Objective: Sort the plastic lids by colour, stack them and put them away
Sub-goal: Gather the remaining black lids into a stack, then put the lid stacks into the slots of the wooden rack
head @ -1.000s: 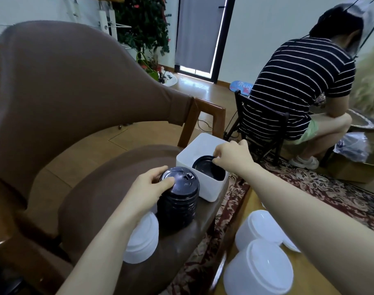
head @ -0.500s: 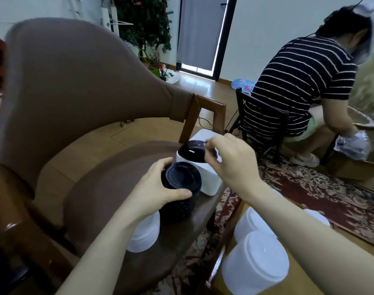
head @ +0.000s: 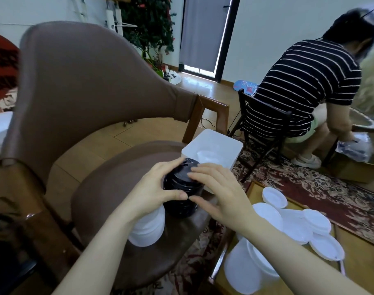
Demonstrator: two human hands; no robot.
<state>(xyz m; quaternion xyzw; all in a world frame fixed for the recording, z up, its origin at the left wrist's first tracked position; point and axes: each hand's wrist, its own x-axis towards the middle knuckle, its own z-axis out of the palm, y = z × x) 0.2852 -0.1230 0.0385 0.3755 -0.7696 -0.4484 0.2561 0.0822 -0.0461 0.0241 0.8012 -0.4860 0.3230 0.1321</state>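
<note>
The stack of black lids (head: pixel 182 188) stands on the brown chair seat (head: pixel 109 184), just in front of the white box (head: pixel 213 145). The left hand (head: pixel 154 190) curls around its side. The right hand (head: pixel 215 188) lies flat on top, fingers straight.

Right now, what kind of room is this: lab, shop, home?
Most likely a home living room: an upholstered brown armchair serves as the work surface, a patterned rug covers the wooden floor, and a leafy houseplant stands by the doorway.
</note>
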